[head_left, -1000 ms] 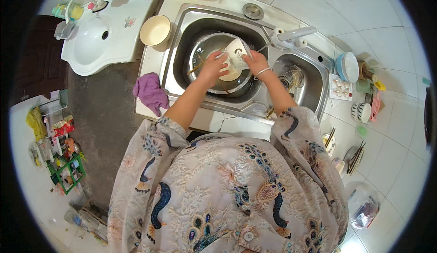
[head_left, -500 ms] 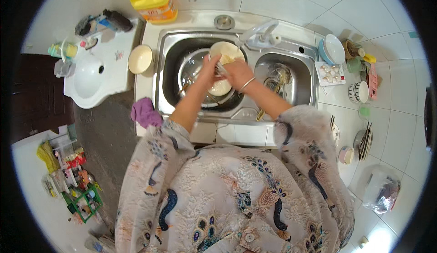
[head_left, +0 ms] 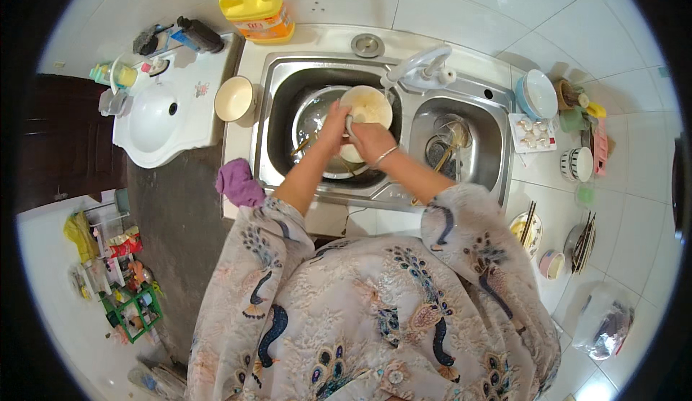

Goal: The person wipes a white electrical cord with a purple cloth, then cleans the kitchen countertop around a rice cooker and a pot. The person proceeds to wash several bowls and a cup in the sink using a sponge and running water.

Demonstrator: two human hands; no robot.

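Observation:
Both hands meet over the left sink basin, close to the tap. My left hand (head_left: 334,123) is closed, and my right hand (head_left: 370,141), with a bracelet at its wrist, is closed against it. Between them shows a small greyish, cloth-like thing (head_left: 349,127), mostly hidden by the fingers. Just beyond the hands lies a cream bowl (head_left: 370,104), its inside pale and wet-looking. Below the hands part of another cream bowl (head_left: 351,153) shows. Both bowls lie over a round metal basin (head_left: 305,121) standing in the sink (head_left: 277,98).
The tap (head_left: 418,67) reaches over the sink. Utensils lie in the right basin (head_left: 490,148). A cream bowl (head_left: 235,99), a purple cloth (head_left: 239,183) and a yellow jug (head_left: 257,13) sit on the left side. Stacked bowls (head_left: 537,94), an egg tray (head_left: 532,133) and chopsticks (head_left: 528,222) are on the right.
The whole view has shifted slightly. My hands have come a little nearer to me and closer together, so more of the far bowl's inside shows.

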